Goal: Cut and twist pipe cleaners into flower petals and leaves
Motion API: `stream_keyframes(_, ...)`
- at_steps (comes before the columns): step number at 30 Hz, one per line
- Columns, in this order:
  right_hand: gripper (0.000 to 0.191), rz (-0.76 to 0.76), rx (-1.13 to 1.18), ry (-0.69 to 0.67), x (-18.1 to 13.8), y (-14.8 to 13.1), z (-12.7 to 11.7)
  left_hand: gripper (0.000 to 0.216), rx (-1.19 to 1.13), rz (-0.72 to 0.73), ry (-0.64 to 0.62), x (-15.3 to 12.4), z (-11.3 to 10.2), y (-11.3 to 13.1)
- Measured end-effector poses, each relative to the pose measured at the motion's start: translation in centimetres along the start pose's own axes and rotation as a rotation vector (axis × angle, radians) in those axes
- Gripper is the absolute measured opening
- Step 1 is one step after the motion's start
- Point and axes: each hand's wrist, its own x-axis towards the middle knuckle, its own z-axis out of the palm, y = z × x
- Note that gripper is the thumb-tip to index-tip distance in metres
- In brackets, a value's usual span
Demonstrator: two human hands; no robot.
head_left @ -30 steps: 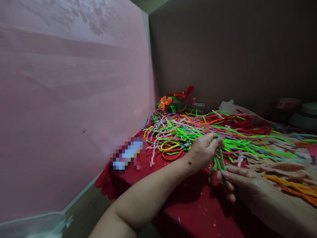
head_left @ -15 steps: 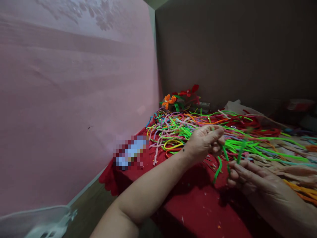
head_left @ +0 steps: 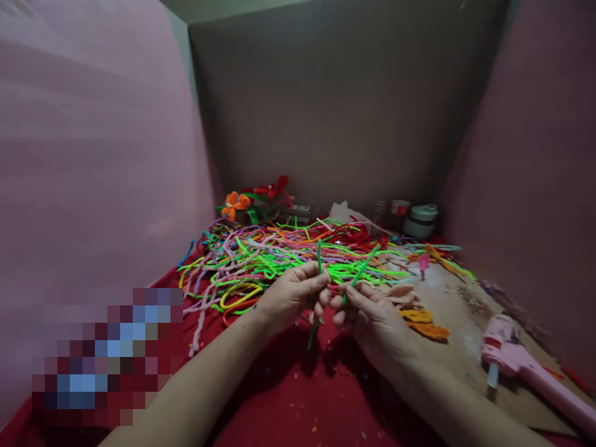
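My left hand (head_left: 302, 288) pinches a green pipe cleaner (head_left: 313, 335), whose ends stick out above and below the fingers. Close beside it, my right hand (head_left: 370, 310) is closed on another green pipe cleaner (head_left: 365, 266) that slants up to the right. Whether the two pieces join between the fingers, I cannot tell. Behind both hands spreads a heap of loose pipe cleaners (head_left: 261, 251) in green, pink, purple, red and other colours. The red tablecloth (head_left: 298, 397) lies below my hands.
A pink glue gun (head_left: 512, 354) rests on a cardboard sheet (head_left: 460, 335) at right, near orange fuzzy petals (head_left: 426, 326). An orange pipe-cleaner flower (head_left: 235, 205) stands at the back left. A lidded cup (head_left: 421, 220) is at the back right. A blurred-out bright object (head_left: 116, 347) lies at left.
The view has turned right, bringing the glue gun, cardboard and cup into sight. My hands have come closer together, each still holding green pipe cleaner.
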Motion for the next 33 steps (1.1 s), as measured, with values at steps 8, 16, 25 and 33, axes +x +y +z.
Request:
stream_keyframes(8,0.015,-0.174,0.088,0.120,1.3,-2.8,-1.2,0.013,-0.213,0.089,0.232,0.9,-1.3,0.0)
stream_keyframes(16,0.016,-0.146,0.062,0.136,1.6,-1.8,-1.4,0.008,-0.404,0.240,0.377,0.8,-1.1,0.7)
stream_keyframes(25,0.012,-0.123,0.031,-0.023,0.6,-1.4,-0.1,0.007,-0.457,0.238,0.201,0.2,1.0,0.6)
stream_keyframes(33,0.019,-0.072,-0.141,-0.098,0.3,-0.3,-0.2,0.021,-0.123,0.033,0.003,-0.5,2.4,-0.6)
